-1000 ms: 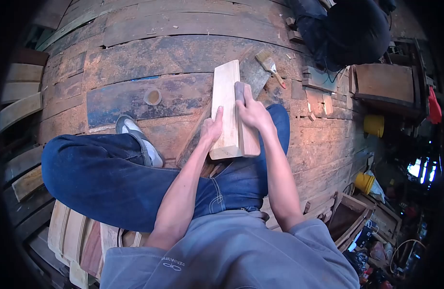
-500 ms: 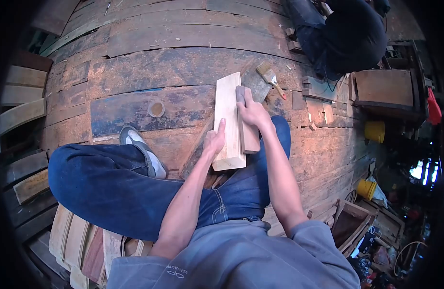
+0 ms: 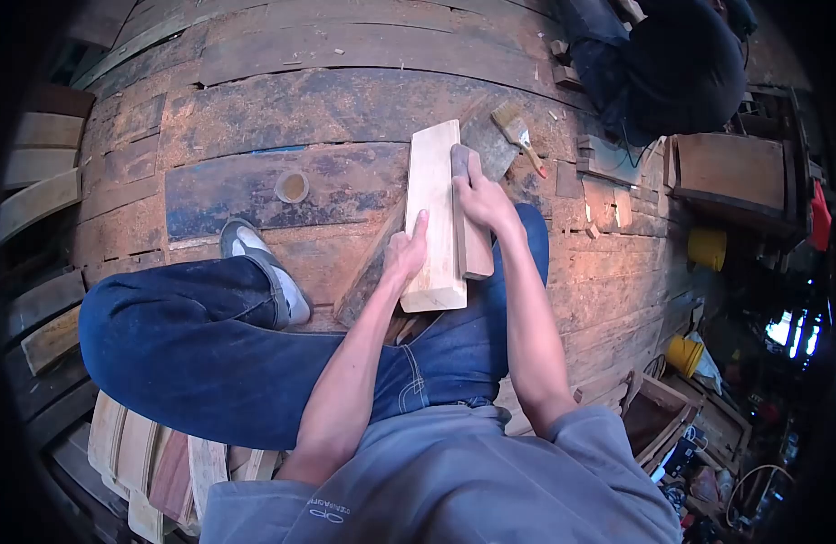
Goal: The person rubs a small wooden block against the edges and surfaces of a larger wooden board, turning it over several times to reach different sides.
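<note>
A pale, thick piece of wood [image 3: 432, 218] slants across my lap, its near end close to my jeans. On its left side my left hand [image 3: 407, 249] is closed around the edge, thumb laid along the top face. My right hand [image 3: 487, 203] grips a brownish wooden block [image 3: 475, 252], which lies against the right side of the pale piece. The fingers point toward the block's darker far end. How far each hand's fingers wrap underneath is hidden. A dark plank [image 3: 372, 272] lies beneath, partly covered.
A paintbrush [image 3: 519, 139] and a small round container [image 3: 292, 187] lie on the sawdust-covered plank floor [image 3: 345, 109]. Curved wood pieces [image 3: 137, 453] are stacked at my left. Another person [image 3: 681, 72] sits at the upper right. Yellow buckets [image 3: 706, 247] stand on the right.
The camera view has shifted slightly, so the floor items appear a little higher. Both hands keep their grips, and the block stays alongside the pale wood with little visible movement.
</note>
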{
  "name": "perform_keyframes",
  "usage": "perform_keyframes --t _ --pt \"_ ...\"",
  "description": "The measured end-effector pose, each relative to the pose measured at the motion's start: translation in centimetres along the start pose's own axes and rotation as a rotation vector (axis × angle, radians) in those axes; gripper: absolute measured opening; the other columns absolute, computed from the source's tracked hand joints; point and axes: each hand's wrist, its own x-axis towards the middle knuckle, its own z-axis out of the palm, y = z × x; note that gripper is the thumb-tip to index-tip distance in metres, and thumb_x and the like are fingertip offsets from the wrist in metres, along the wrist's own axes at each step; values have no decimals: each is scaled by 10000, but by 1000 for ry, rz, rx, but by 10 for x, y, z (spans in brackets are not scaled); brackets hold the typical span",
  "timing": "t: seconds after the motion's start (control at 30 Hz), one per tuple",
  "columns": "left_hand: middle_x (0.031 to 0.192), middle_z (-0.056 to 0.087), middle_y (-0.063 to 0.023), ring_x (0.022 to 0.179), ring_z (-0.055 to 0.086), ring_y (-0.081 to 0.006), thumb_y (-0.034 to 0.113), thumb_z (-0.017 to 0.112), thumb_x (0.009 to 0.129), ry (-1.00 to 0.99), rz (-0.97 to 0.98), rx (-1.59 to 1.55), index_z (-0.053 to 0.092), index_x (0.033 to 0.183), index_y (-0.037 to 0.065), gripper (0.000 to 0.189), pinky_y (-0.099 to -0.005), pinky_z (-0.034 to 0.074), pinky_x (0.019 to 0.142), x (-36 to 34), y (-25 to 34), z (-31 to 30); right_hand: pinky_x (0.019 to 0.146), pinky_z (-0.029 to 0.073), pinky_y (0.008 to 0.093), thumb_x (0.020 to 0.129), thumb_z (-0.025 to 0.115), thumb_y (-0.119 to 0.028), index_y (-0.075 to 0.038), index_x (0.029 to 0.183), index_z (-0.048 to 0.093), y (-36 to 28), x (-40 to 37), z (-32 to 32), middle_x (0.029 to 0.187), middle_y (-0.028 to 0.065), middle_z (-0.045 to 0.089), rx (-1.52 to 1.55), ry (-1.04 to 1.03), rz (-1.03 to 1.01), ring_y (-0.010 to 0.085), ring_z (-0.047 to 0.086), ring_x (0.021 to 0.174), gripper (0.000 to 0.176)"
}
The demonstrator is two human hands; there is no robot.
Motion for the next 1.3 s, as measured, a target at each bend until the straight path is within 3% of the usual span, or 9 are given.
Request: perform_keyframes --t 0.17,0.27,0.43,0.5,0.7,1.0,1.1,1.17,1.3 --pt "988 670 -415 1080 676 -477 850 350 911 -28 27 -16 712 930 -167 1080 -520 493 947 15 -7 0 1029 471 553 1033 428 -412 -167 1640 125 -10 -119 -3 1148 389 645 79 -72 -5 544 601 1135 721" --pt "950 678 -401 1036 688 -475 859 350 905 -11 36 -46 716 891 -156 1079 -526 499 915 12 -17 3 962 514 582 1012 454 -407 -124 1643 65 -10 -134 3 1091 371 672 20 -84 21 530 651 1054 793" --pt "924 683 -388 997 696 -473 862 356 901 -35 19 -6 709 886 -158 1079 -534 501 874 10 -9 -3 1009 486 549 1015 418 -426 -87 1612 181 -12 -5 3 1168 396 634 -5 -3 46 545 618 1109 726" --pt "919 682 -388 998 696 -471 861 355 902 -24 41 -30 708 891 -160 1080 -535 502 872 9 -10 -1 986 502 554 1006 434 -437 -97 1620 161 -14 1 0 1143 388 649 -61 19 36 538 641 1072 753" --pt "951 680 -396 1026 687 -483 853 347 910 -3 45 -40 709 900 -162 1079 -531 504 897 17 -14 4 954 522 580 997 476 -395 -112 1639 133 -32 -135 2 1065 362 685 -67 -71 36 518 667 1029 781" --pt "972 671 -409 1057 682 -474 846 350 915 11 24 -37 710 882 -161 1070 -526 496 929 20 -19 9 985 512 577 986 471 -450 -109 1622 201 -12 1 3 1126 358 675 -93 15 -23 509 656 1078 771" --pt "973 674 -401 1061 683 -464 854 351 908 -28 22 -50 711 868 -160 1076 -523 491 932 7 -7 -4 978 505 577 990 481 -414 -122 1626 169 -25 -71 -2 1103 411 644 -89 -16 -8 545 636 1063 766" --pt "980 676 -399 1062 683 -464 854 353 907 -32 -1 -38 714 872 -158 1074 -525 491 928 18 -14 -3 988 503 565 993 491 -362 -127 1634 151 -39 -126 -10 1112 377 662 -39 -84 6 536 635 1079 763" --pt "1009 670 -415 1102 667 -484 852 359 906 -31 56 -35 712 918 -171 1083 -525 493 956 14 -13 -1 993 503 546 1005 487 -363 -145 1625 162 -16 -107 2 1167 373 645 89 -11 -73 536 620 1101 733"
